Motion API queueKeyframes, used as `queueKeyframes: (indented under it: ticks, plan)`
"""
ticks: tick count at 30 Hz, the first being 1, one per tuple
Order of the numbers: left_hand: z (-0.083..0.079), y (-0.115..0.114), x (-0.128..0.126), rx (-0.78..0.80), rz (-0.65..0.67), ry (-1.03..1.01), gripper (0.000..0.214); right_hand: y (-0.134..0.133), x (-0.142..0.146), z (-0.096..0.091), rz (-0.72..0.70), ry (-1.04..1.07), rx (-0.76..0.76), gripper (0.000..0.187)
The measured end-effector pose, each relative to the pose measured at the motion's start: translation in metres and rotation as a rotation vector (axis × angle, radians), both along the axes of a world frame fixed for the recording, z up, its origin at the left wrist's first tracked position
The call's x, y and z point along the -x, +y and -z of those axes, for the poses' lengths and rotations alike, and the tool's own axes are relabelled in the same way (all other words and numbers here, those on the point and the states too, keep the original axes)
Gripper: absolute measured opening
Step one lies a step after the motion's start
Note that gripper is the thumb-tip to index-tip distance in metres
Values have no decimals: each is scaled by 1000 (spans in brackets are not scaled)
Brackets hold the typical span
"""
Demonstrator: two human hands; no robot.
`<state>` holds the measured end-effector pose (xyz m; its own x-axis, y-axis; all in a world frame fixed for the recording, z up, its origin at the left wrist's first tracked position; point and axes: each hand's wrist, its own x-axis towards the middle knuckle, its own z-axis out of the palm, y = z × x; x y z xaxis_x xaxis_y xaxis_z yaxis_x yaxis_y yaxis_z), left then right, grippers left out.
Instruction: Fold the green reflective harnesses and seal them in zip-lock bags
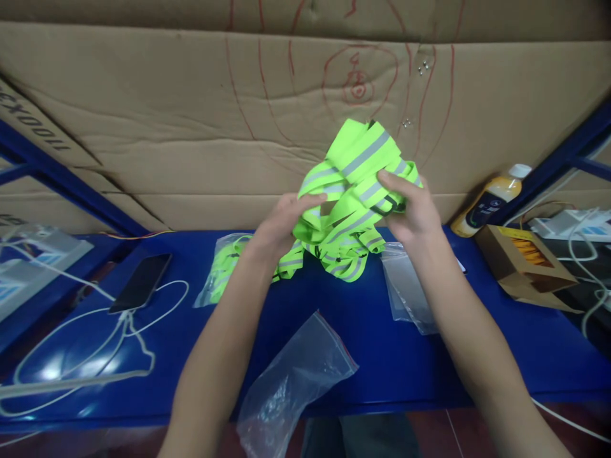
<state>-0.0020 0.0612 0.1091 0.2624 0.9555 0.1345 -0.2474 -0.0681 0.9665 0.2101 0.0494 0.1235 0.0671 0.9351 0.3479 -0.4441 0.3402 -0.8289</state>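
Between both hands, raised above the table, is a bundle of neon-green reflective straps (360, 168) with grey stripes and a black buckle. My left hand (286, 219) grips its left side, thumb on top. On the right side my right hand (410, 203) holds it, thumb pressed over a strap near the buckle. More green straps (346, 257) lie heaped on the table just below. A clear bag with green straps inside (222, 264) is partly hidden behind my left forearm. Nearer to me, a clear zip bag (300, 375) hangs over the table's front edge.
More clear bags (408, 289) lie by my right forearm. A phone (140, 283) with white cables rests at the left. A juice bottle (491, 200) leans at the right behind an open cardboard box (520, 270). Cardboard (191, 95) walls off the back of the blue table (382, 369).
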Motion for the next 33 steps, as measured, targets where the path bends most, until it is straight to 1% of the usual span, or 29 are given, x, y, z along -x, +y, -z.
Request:
queueKeyframes:
  ticks: [2,3,5,6,7,9,10,11,12,14,16,17,18,19,20,21,23,24,25,26,27,28,29,31,33]
  plan:
    - [5,0,-3,11,-12,113,41,1,3,2,27,34,8,30]
    - [7,-1,-5,-14,11,139,42,1,5,4,24,44,9,29]
    - [7,-2,-6,-102,56,132,50,2,8,7,-10,50,4,29]
    - [6,-2,-6,-141,53,97,53,3,9,8,-31,52,-1,29]
    - [5,-2,-6,-172,12,34,53,3,10,8,-49,54,-4,30]
    - [3,1,-6,-229,-105,-139,41,2,12,8,-76,63,3,31]
    - [2,3,-6,-249,-131,-212,34,2,12,7,-81,68,7,31]
    - [2,5,-5,-252,-118,-263,33,2,13,7,-83,71,11,30]
    - [2,6,-4,-242,-66,-294,40,1,13,6,-84,71,13,29]
    - [4,8,2,-198,115,-298,49,0,13,4,-84,68,9,27]
    - [7,9,11,-164,300,-263,47,0,11,4,-87,79,-2,26]
    - [8,9,15,-154,366,-228,51,0,11,3,-85,90,-7,26]
    - [9,10,18,-146,402,-172,58,1,10,4,-81,100,-8,27]
    - [9,10,20,-142,398,-101,62,2,9,4,-73,104,-4,28]
    - [9,10,19,-151,343,-21,58,3,9,5,-63,103,3,29]
    - [10,11,16,-177,241,67,51,4,9,5,-50,99,9,30]
    - [12,12,7,-276,-42,205,37,5,10,6,-26,84,7,33]
    - [15,13,3,-334,-177,241,35,4,11,6,-14,68,-4,34]
    - [17,15,-1,-389,-287,260,36,3,11,6,-2,44,-17,35]
    - [18,16,-2,-439,-363,272,40,2,10,6,10,14,-27,35]
    - [19,18,-1,-484,-407,286,47,1,9,5,25,-15,-34,35]
    - [19,19,2,-524,-415,306,56,0,8,4,40,-38,-42,34]
    - [17,20,7,-562,-383,327,64,-1,5,4,53,-51,-52,33]
    - [11,21,19,-595,-238,308,70,-1,0,2,65,-49,-80,31]
    - [5,22,25,-583,-92,197,66,0,-6,0,26,-43,-85,31]
